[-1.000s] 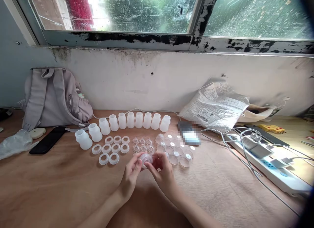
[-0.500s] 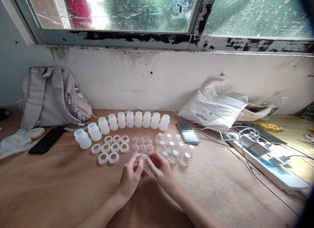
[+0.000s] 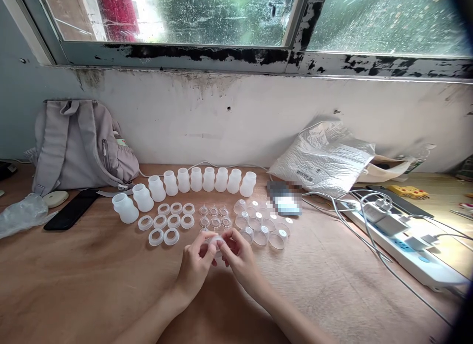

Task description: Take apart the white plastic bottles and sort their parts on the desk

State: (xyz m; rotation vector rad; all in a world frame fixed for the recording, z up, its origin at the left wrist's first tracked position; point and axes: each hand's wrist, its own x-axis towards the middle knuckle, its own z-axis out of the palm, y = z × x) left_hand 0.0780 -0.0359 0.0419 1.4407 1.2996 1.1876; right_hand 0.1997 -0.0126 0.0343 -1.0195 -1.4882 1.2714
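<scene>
Over a wooden tabletop (image 3: 92,290), on the near side of a curved row of frosted white bottles (image 3: 209,180), two bare hands met. The left hand (image 3: 194,262) and the right hand (image 3: 240,259) together grasped a translucent round piece (image 3: 216,239), thumbs on top, fingers curled about its edge and partly hiding it. This piece was held in front of the bottle row, a little right of its middle. Between the row and the hands lay small clear rings with thin stems (image 3: 214,223). Thick white rings (image 3: 166,237) lay before the row's left half, and clear domed caps (image 3: 260,236) before its right end. Left of the row stood a grey backpack (image 3: 79,142); right of it, a silver padded bag (image 3: 323,159)
</scene>
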